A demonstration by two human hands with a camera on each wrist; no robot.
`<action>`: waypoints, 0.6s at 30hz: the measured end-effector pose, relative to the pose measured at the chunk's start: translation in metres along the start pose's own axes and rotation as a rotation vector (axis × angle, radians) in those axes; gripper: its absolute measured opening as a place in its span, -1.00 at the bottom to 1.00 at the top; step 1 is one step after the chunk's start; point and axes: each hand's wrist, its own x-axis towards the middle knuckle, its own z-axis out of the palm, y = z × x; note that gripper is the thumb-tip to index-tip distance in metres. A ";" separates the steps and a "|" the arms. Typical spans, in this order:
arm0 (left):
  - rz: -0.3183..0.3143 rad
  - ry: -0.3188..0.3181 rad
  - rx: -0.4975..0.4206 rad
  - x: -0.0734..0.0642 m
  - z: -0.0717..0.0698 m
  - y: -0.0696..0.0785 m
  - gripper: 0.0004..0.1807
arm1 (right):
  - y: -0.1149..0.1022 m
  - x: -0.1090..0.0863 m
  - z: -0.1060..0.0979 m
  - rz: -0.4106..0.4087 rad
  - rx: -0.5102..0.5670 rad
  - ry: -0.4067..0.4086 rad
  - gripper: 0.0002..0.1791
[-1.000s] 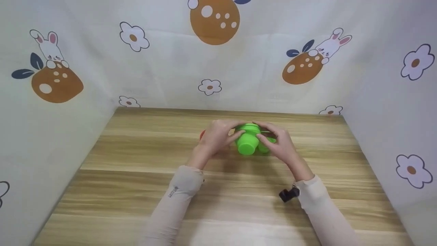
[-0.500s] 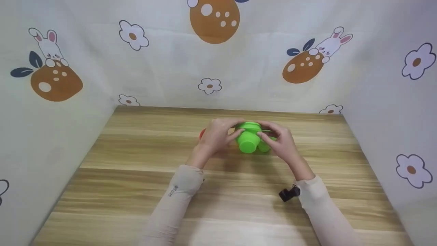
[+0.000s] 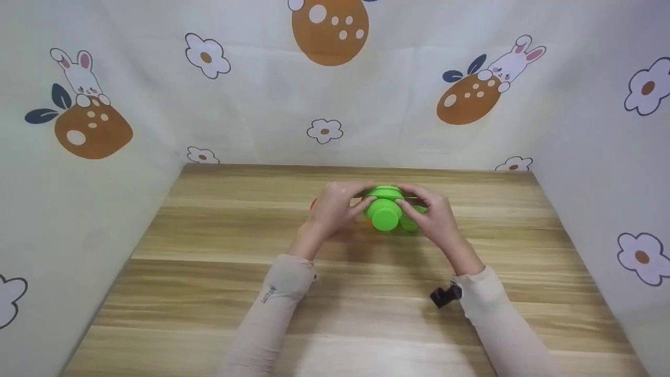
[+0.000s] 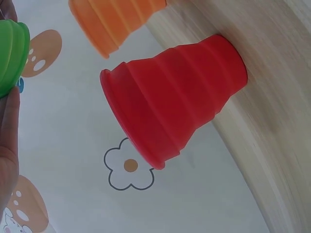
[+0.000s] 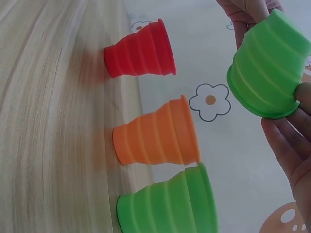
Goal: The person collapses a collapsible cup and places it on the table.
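A green collapsible silicone cup (image 3: 384, 212) is held in the air between both hands, tilted so its base faces the head camera. My left hand (image 3: 333, 207) grips it from the left, with the thumb on its side and the fingers behind. From the right, my right hand (image 3: 432, 214) pinches it near the rim (image 5: 252, 104). Beneath and behind the hands, three cups of the same kind stand upright in a row: a red cup (image 4: 175, 97), an orange cup (image 5: 155, 133) and a second green cup (image 5: 167, 204). In the head view the hands mostly hide the red and orange ones.
The cups stand on a wood-grain table (image 3: 335, 314), towards its back. Cream cloth walls (image 3: 251, 104) printed with rabbits, fruit and flowers rise at the back and both sides. A small black device (image 3: 445, 296) sits at the right sleeve's cuff.
The held green cup has tipped slightly, its base swinging up towards the camera, and a bit of orange now shows beneath it. Both hands keep their hold, and the head view has shifted slightly.
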 end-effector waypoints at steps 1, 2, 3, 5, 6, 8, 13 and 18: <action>-0.003 -0.004 0.000 0.000 0.000 -0.001 -0.70 | 0.000 0.001 0.000 -0.010 -0.010 0.002 -0.70; -0.009 -0.011 -0.005 0.000 -0.001 -0.001 -0.69 | 0.001 0.002 0.001 -0.017 -0.022 0.003 -0.70; -0.017 -0.022 -0.010 0.000 -0.001 -0.002 -0.68 | 0.001 0.002 0.002 -0.024 -0.030 0.002 -0.69; -0.042 -0.052 -0.033 0.000 -0.001 -0.001 -0.65 | 0.002 0.001 0.000 -0.031 -0.053 -0.001 -0.69; -0.054 -0.069 -0.044 0.001 -0.001 -0.002 -0.64 | 0.002 0.001 0.000 -0.035 -0.065 -0.005 -0.68; -0.082 -0.101 -0.072 0.001 -0.003 -0.002 -0.63 | 0.002 0.002 0.000 -0.061 -0.090 -0.011 -0.69; -0.095 -0.176 -0.081 0.004 -0.008 0.000 -0.62 | 0.003 0.003 0.002 -0.159 -0.197 -0.020 -0.70; -0.063 -0.241 0.018 0.011 -0.011 0.005 -0.63 | 0.005 0.003 0.005 -0.235 -0.288 -0.026 -0.71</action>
